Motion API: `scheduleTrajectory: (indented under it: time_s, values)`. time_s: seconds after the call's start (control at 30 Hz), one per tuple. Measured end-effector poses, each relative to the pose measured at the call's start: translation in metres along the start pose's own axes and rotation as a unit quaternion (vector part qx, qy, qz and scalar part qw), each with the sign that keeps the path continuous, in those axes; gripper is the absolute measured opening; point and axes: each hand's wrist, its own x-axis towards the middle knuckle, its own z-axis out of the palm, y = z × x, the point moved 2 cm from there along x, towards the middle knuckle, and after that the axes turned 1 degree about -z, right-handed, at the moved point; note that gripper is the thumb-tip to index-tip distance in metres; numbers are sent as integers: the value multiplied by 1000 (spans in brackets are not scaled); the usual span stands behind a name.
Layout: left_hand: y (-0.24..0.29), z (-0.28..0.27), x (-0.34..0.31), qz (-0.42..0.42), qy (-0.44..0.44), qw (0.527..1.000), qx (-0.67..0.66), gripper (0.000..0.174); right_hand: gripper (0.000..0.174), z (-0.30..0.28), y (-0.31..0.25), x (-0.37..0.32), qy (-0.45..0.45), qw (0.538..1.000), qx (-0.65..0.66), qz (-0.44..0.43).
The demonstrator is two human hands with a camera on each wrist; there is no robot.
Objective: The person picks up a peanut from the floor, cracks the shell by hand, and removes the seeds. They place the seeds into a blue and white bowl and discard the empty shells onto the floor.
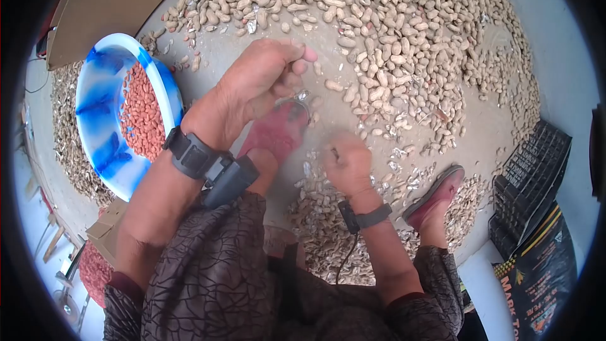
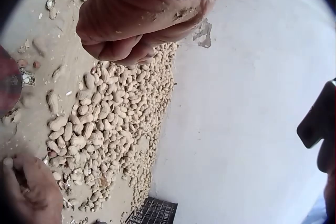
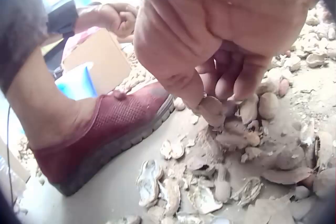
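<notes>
My left hand [image 1: 268,76] hangs over the floor near one red shoe [image 1: 278,129], fingers curled in; in the left wrist view the curled left hand [image 2: 142,19] shows no object, though its palm side is hidden. Lower and to the right, my right hand [image 1: 348,163] is down by the shells between the feet. From the right wrist view, the thumb of the right hand [image 3: 220,40] presses at an unshelled peanut [image 3: 211,111], with the other fingers curled behind it. Broken peanut shells [image 3: 205,198] and loose peanuts lie under this hand.
A large heap of unshelled peanuts [image 1: 404,44] spreads across the floor ahead. At left stands a blue-and-white basin [image 1: 101,120] with shelled red peanuts [image 1: 142,113], beside a cardboard sheet [image 1: 113,12]. A black crate [image 1: 527,170] and a printed bag [image 1: 543,278] are at right.
</notes>
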Motion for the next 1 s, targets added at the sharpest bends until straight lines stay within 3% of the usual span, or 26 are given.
scheduleTrajectory:
  time_s: [0.07, 0.1, 0.13, 0.17, 0.23, 0.27, 0.33, 0.37, 0.43, 0.57, 0.63, 0.67, 0.73, 0.77, 0.83, 0.87, 0.9, 0.93, 1.0]
  values:
    - [-1, 0, 1, -4, -1, 1000, 5, 16, 4, -2, 11, -6, -3, 997, 62, 49]
    - [-2, 0, 2, -6, -3, 1000, 11, 15, 3, -2, 20, -6, -16, 969, 204, 140]
    - [-3, 0, 3, -7, -2, 1000, 12, 15, 6, -2, 27, -6, -28, 912, 340, 228]
    - [-4, -1, 5, -15, -8, 1000, 23, 16, 6, -7, 30, -3, -27, 911, 341, 228]
    - [-7, -1, 7, -23, -13, 999, 34, 16, 4, -21, 26, 7, -61, 797, 503, 330]
    - [-9, 0, 8, -29, -7, 998, 51, 16, 4, -24, 26, 9, -62, 796, 503, 331]
    - [-11, -2, 10, -36, 0, 997, 67, 17, 7, -26, 24, 12, -26, 702, 634, 325]
    - [-12, -4, 10, -36, -5, 997, 69, 17, 7, -25, 25, 12, -27, 701, 634, 325]
    - [-12, -7, 11, -36, -8, 997, 71, 18, 14, -22, 27, 10, -41, 616, 715, 329]
    - [-9, -9, 8, -35, -3, 998, 54, 19, 13, -21, 26, 9, -62, 562, 758, 324]
    - [-9, -11, 7, -36, 1, 998, 52, 19, 10, -19, 33, 6, -39, 641, 675, 364]
    - [-9, -12, 7, -32, -3, 998, 51, 19, 10, -19, 31, 6, -39, 640, 675, 365]
    - [-10, -13, 8, -28, -7, 998, 49, 19, 10, -21, 29, 6, -86, 798, 478, 356]
    - [-10, -13, 8, -26, -12, 999, 46, 20, 10, -14, 32, 2, -87, 798, 477, 357]
    - [-10, -13, 8, -23, -18, 999, 42, 20, 14, 0, 34, -3, -69, 886, 361, 282]
    - [-9, -12, 8, -24, -15, 999, 43, 20, 14, 5, 35, -6, -69, 886, 361, 282]
    - [-9, -11, 7, -25, -13, 999, 44, 20, 15, 3, 27, -3, -51, 956, 184, 222]
    - [-9, -10, 7, -25, -12, 999, 44, 20, 16, 2, 19, 0, -31, 988, 0, 154]
    - [-9, -10, 8, -23, -13, 999, 47, 19, 15, 9, 9, 2, -45, 988, -64, 137]
